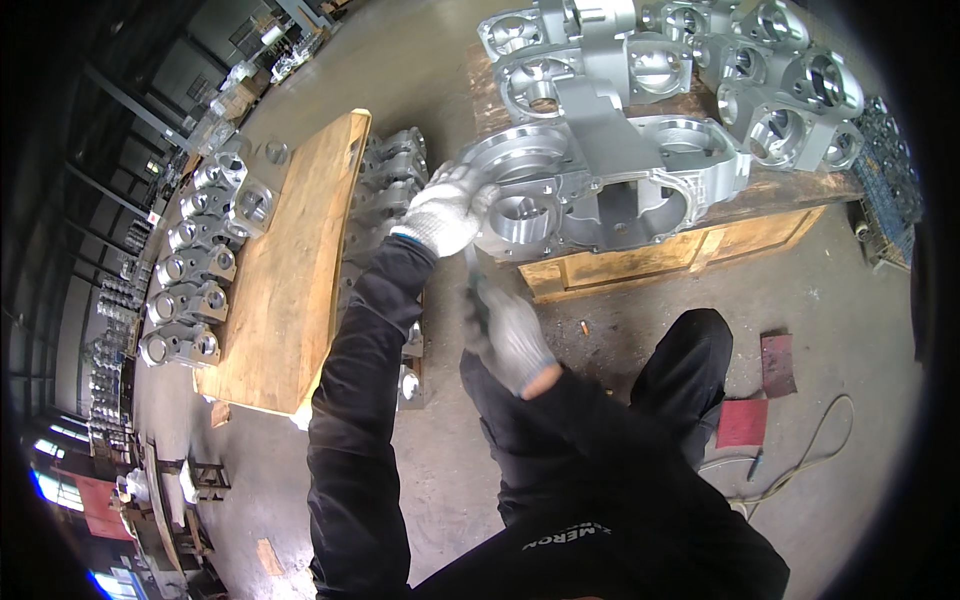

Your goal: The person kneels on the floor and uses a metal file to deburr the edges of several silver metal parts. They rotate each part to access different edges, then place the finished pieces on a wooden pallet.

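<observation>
A large silver-grey metal casting (610, 150) with several round bores lies at the near edge of a wooden crate (700, 250). My left hand (447, 210), in a white knitted glove, is closed against the casting's left rim. Just below it, my right hand (510, 340), also gloved, grips the dark greenish handle of a slim hand tool (472, 262) that looks like a file. The tool's thin grey blade points up toward the casting's lower left edge and my left hand. Motion blurs the right hand and handle, and the blade's tip is hard to make out.
More castings (760, 80) crowd the crate's far side. On the left, a wooden board (290, 260) stands between rows of smaller castings (185, 265). Red sheets (742, 422) and a looped hose (800, 470) lie on the floor to the right, beside my knee.
</observation>
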